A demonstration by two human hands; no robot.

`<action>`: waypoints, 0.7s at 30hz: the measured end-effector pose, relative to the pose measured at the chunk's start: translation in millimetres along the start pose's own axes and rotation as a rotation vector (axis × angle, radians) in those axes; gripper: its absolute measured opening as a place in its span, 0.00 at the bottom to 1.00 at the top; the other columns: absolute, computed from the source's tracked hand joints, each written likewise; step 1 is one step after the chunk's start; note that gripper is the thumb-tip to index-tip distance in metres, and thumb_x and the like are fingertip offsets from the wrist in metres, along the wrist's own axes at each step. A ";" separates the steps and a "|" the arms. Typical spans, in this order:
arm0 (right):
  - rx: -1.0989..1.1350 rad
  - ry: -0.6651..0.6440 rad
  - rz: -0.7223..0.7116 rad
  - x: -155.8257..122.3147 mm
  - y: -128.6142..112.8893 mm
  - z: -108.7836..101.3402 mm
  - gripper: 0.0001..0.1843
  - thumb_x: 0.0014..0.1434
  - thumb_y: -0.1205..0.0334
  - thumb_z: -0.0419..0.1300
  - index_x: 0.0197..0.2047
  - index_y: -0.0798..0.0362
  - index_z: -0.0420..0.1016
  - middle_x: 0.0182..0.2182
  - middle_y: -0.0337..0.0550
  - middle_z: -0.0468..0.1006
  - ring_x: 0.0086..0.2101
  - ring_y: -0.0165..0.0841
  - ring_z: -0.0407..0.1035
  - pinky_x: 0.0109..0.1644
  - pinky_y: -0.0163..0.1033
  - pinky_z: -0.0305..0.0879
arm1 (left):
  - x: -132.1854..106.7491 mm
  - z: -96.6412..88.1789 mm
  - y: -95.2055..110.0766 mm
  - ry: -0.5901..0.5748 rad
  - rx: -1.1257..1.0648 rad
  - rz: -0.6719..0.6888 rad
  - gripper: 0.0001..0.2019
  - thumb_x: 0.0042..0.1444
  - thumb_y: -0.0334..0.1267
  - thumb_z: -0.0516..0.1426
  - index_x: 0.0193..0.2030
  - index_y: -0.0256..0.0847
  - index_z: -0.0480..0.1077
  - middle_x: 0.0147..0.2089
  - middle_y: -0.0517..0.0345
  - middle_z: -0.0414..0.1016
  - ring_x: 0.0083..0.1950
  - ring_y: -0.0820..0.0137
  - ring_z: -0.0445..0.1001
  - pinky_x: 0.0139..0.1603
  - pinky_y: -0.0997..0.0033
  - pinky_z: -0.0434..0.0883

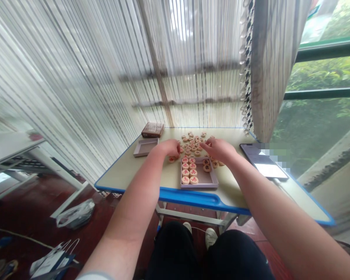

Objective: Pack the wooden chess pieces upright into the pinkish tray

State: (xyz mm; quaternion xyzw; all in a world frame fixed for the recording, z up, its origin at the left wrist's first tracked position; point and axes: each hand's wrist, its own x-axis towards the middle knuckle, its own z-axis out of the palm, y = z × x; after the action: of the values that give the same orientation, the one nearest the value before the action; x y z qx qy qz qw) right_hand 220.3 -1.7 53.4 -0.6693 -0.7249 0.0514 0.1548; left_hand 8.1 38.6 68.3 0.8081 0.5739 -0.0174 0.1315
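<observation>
Round wooden Chinese chess pieces (193, 149) lie spread over the desk. Among their left side, my left hand (172, 147) is bent down with its fingers closed; what they hold, if anything, is hidden. A red-marked piece (171, 159) lies just below it. My right hand (218, 148) is at the pile's right side, thumb and curled forefinger apart, the thumb close to the pieces. Between my forearms sits a shallow open box (200, 186). Red-marked pieces (193, 172) fill its left side in two columns, and dark-marked pieces (207, 168) sit at its upper right.
An empty shallow box lid (137, 153) and a brown patterned box (153, 129) are at the desk's back left. A phone (262, 161) lies at the right with a cable. The desk (119, 171) has a blue edge; striped curtains (192, 77) hang behind it.
</observation>
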 end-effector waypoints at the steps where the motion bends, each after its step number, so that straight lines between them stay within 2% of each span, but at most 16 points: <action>1: -0.002 -0.001 0.004 0.1 -0.1 0.0 0.30 0.55 0.36 0.44 0.40 0.50 0.74 0.36 0.49 0.77 0.37 0.39 0.70 0.33 0.37 0.60 | 0.4 0.5 0.2 0.002 0.003 -0.001 0.11 0.35 0.35 0.62 0.31 0.41 0.74 0.32 0.55 0.77 0.33 0.67 0.72 0.34 0.74 0.65; 5: -0.017 0.008 0.008 0.8 0.4 0.5 0.31 0.55 0.35 0.43 0.40 0.50 0.74 0.36 0.49 0.77 0.36 0.39 0.70 0.33 0.37 0.60 | 1.7 0.8 0.7 0.008 0.023 -0.016 0.09 0.38 0.39 0.61 0.29 0.39 0.74 0.30 0.54 0.76 0.32 0.67 0.72 0.33 0.73 0.65; 10: -0.008 0.046 0.009 0.4 0.8 -0.2 0.31 0.56 0.36 0.43 0.42 0.51 0.73 0.36 0.50 0.77 0.36 0.39 0.70 0.32 0.37 0.60 | 7.0 1.8 1.8 0.142 -0.133 0.022 0.14 0.42 0.42 0.61 0.35 0.38 0.73 0.33 0.53 0.77 0.33 0.68 0.73 0.32 0.74 0.66; 14: 0.016 0.057 0.011 0.5 0.3 -0.9 0.29 0.56 0.36 0.45 0.43 0.50 0.73 0.37 0.50 0.77 0.37 0.40 0.70 0.34 0.37 0.60 | 13.7 6.8 2.7 0.192 -0.221 0.051 0.16 0.41 0.42 0.62 0.37 0.37 0.72 0.36 0.53 0.77 0.35 0.68 0.73 0.32 0.75 0.67; 21: -0.005 0.049 -0.006 2.9 2.3 3.1 0.31 0.56 0.35 0.42 0.42 0.50 0.74 0.38 0.49 0.77 0.37 0.39 0.70 0.31 0.37 0.60 | 26.6 16.4 -1.7 0.214 -0.400 0.063 0.15 0.45 0.41 0.61 0.40 0.37 0.73 0.32 0.53 0.77 0.30 0.71 0.72 0.28 0.75 0.66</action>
State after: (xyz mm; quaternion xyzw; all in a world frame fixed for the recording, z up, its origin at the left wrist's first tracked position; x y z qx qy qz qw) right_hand 221.4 1.9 50.2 -0.6687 -0.7228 0.0327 0.1710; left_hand 17.6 59.8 47.4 0.7805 0.5513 0.1868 0.2279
